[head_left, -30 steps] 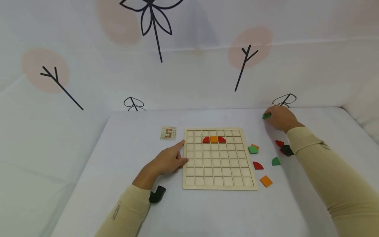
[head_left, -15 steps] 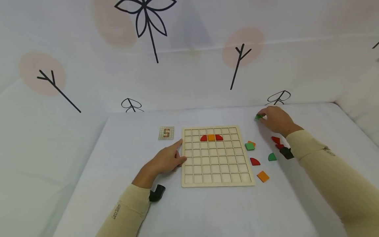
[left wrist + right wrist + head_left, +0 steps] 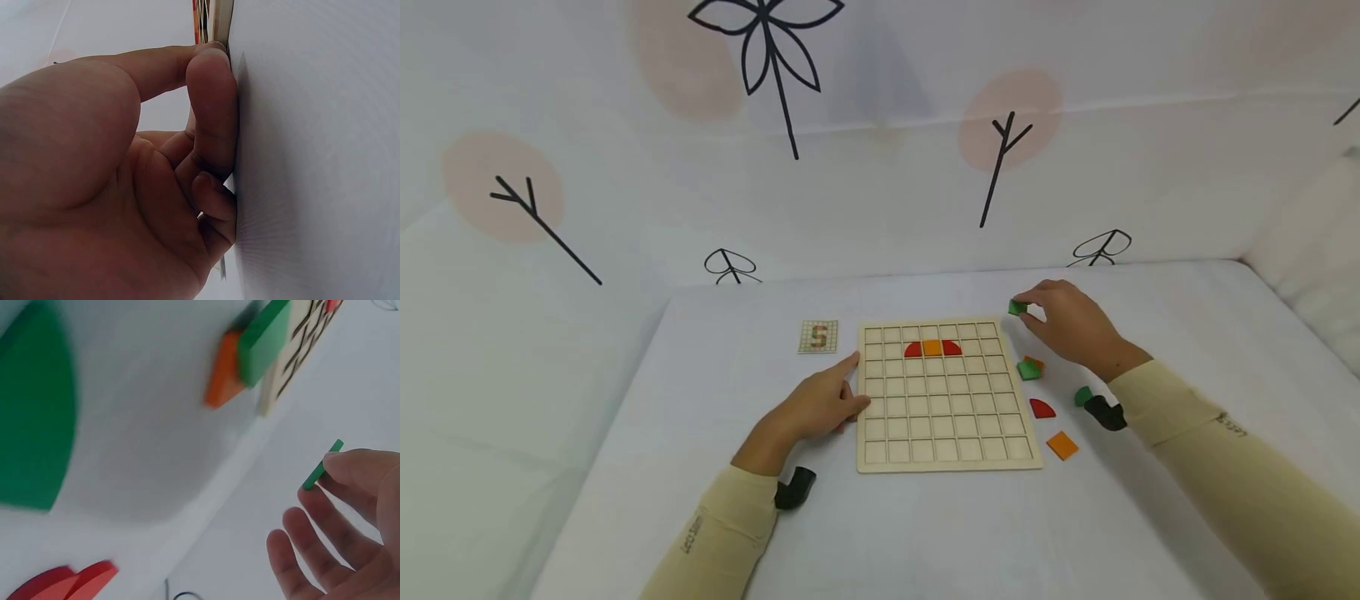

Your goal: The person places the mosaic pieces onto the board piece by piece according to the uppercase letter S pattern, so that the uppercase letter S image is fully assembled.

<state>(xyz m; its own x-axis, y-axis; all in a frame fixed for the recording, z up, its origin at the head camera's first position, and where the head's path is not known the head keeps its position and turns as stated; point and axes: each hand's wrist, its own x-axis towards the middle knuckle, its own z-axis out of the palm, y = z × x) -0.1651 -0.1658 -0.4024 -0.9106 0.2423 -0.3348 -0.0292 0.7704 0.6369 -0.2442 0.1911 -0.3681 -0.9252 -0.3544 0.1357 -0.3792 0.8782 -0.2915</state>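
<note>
My left hand (image 3: 823,404) lies at the left edge of the pale wooden grid board (image 3: 925,462). Its outstretched index finger and its thumb touch that edge, while the other fingers bend under the palm in the left wrist view. On the board, an orange square (image 3: 932,347) sits between two red quarter-round tiles (image 3: 913,350) in one row near the far edge. My right hand (image 3: 1075,329) pinches a small green tile (image 3: 322,465) between thumb and index finger, raised near the board's far right corner; the tile shows edge-on in the right wrist view.
A pattern card (image 3: 817,337) showing an S lies left of the board. To the right are a green square (image 3: 1028,370) overlapping an orange one (image 3: 1037,363), a red quarter-round (image 3: 1042,408), an orange square (image 3: 1063,445), a green quarter-round (image 3: 28,419) and red tiles (image 3: 62,581).
My right hand has carried the green tile leftward and slightly nearer, toward the board's far right corner. My left hand keeps its place at the board's edge. The view has shifted slightly.
</note>
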